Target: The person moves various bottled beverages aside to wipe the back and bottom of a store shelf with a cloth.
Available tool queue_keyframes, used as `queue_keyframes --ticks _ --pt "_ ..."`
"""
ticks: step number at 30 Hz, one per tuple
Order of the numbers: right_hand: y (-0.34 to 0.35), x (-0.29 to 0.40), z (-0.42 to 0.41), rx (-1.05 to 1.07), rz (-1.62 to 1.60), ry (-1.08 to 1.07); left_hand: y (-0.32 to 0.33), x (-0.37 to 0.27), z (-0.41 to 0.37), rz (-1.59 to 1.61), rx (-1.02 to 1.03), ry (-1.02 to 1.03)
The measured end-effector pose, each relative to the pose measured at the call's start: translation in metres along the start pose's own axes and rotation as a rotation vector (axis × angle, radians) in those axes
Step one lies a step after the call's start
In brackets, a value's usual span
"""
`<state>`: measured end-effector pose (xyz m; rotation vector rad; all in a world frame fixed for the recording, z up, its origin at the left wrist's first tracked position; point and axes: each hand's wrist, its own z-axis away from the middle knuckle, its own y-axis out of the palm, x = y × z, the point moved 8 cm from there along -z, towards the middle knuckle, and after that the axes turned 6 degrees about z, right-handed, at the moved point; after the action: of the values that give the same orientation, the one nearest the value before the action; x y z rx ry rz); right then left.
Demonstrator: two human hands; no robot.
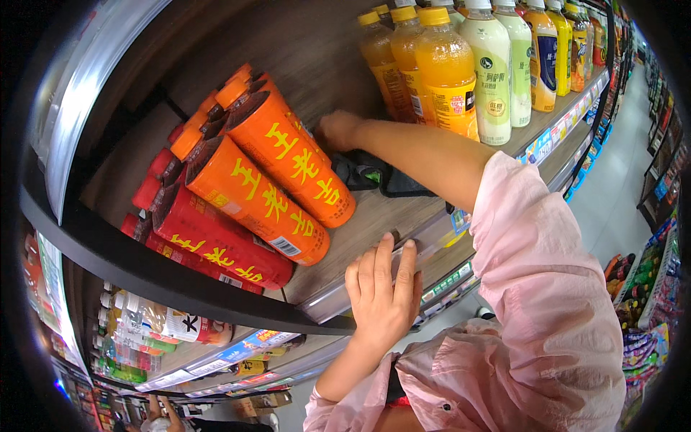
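Note:
My left hand [383, 286] rests on the shelf's clear front rail [432, 243], fingers extended and holding nothing. My right hand [337, 129] reaches deep onto the shelf, beside the orange bottles; it is blurred and its fingers are partly hidden, so its grip is unclear. Below the right wrist lies a dark cloth-like item [378, 173] with a bright green patch. Orange-labelled drink bottles [259, 200] with orange caps stand left of my hands. Red-labelled bottles [216, 237] stand beside them. Yellow-capped bottles of orange drink [445, 81] stand behind my right forearm.
Pale green bottles [486, 75] and other drinks line the shelf to the right. A black curved shelf frame [162, 286] crosses the left side. Lower shelves hold more bottles [135, 335]. An aisle floor [615, 205] runs at right. Another person's hands [162, 413] show at bottom left.

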<state>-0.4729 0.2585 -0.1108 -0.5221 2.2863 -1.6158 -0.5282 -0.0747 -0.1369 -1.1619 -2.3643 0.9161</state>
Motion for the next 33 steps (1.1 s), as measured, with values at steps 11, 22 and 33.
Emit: queue_keyframes --ticks 11,22,33 --pt "0.014 -0.017 -0.026 0.201 0.083 -0.103 0.001 -0.005 -0.006 -0.028 -0.061 -0.007" --pt "0.011 -0.005 -0.012 0.063 -0.003 -0.053 0.002 -0.001 -0.003 -0.022 -0.070 -0.041" --pt "-0.008 0.001 0.000 -0.027 -0.429 0.159 0.001 0.000 0.000 -0.043 -0.070 -0.047"
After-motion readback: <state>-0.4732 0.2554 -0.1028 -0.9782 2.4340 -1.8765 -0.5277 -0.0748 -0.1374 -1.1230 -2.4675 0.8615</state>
